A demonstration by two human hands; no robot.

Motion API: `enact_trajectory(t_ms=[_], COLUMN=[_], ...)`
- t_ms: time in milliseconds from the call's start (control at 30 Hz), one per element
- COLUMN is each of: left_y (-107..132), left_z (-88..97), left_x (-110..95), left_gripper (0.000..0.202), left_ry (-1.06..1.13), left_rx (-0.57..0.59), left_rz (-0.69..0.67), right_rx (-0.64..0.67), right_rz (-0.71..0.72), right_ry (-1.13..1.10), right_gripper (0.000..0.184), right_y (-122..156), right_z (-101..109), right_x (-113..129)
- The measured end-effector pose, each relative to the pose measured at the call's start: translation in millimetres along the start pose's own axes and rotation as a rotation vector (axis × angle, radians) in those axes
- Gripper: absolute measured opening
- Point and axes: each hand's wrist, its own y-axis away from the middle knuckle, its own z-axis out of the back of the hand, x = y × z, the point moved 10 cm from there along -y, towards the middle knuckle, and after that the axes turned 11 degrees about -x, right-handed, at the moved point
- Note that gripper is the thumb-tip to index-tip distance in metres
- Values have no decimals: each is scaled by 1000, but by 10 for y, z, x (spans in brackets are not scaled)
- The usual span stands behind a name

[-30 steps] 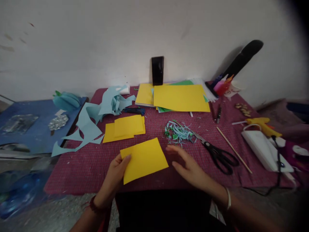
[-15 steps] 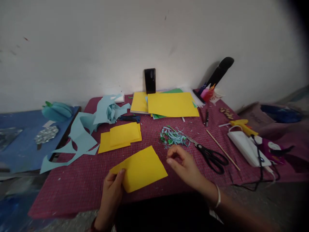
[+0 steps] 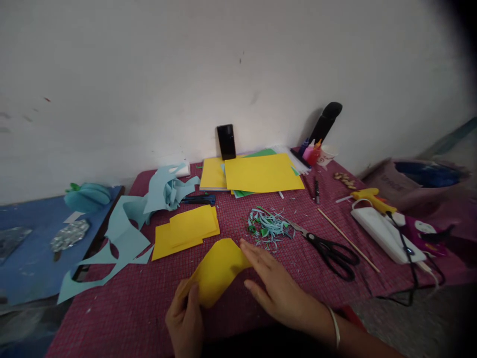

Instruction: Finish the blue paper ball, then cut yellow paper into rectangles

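Observation:
A piece of yellow paper arches over the near part of the table. Its left end is pinched between the thumb and fingers of my left hand. My right hand lies against the paper's right end with fingers stretched out and the thumb apart. Just beyond my right hand is a heap of blue and green paper shreds, with black-handled scissors whose blades reach into it. Several cut yellow paper pieces lie stacked to the left.
Light blue paper scraps spread along the left side. Yellow sheets and a leaning phone are at the back. On the right are a wooden stick, a yellow glue gun and a white power strip with a black cable.
My right hand has come onto the paper's right end, its fingers now straightened. The paper, flat before, is bent into an arch. My left hand still grips it. The view has tilted slightly.

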Motion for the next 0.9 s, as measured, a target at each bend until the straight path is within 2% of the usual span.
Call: enact_trajectory(t_ms=[133, 200, 300, 367, 467, 533, 633, 733, 900], left_y=[48, 71, 95, 127, 212, 259, 268, 250, 286], left_z=[16, 4, -61, -144, -269, -327, -380, -410, -454], left_x=[265, 324, 264, 222, 254, 293, 303, 223, 20], left_gripper=[38, 39, 38, 38, 39, 39, 41, 47, 51], left_ry=[48, 44, 14, 74, 243, 313, 366, 347, 196], left_rx=[-43, -36, 13, 60, 95, 109, 151, 221, 321], left_rz=[156, 215, 253, 331, 538, 626, 611, 483, 327], right_rx=[-16, -37, -113, -116, -64, -46, -86, -163, -165], right_rz=[11, -24, -191, -333, -487, -558, -612, -615, -598], right_ry=[-11, -101, -367, -558, -778, -882, -940, -942, -973], right_gripper=[70, 63, 36, 24, 30, 36, 39, 40, 40], right_y=[15, 15, -6, -8, 12, 38, 68, 82, 101], right_z=[-10, 3, 38, -21, -173, -250, -277, -234, -216], right_x=[-4, -30, -185, -323, -461, -520, -599, -660, -645])
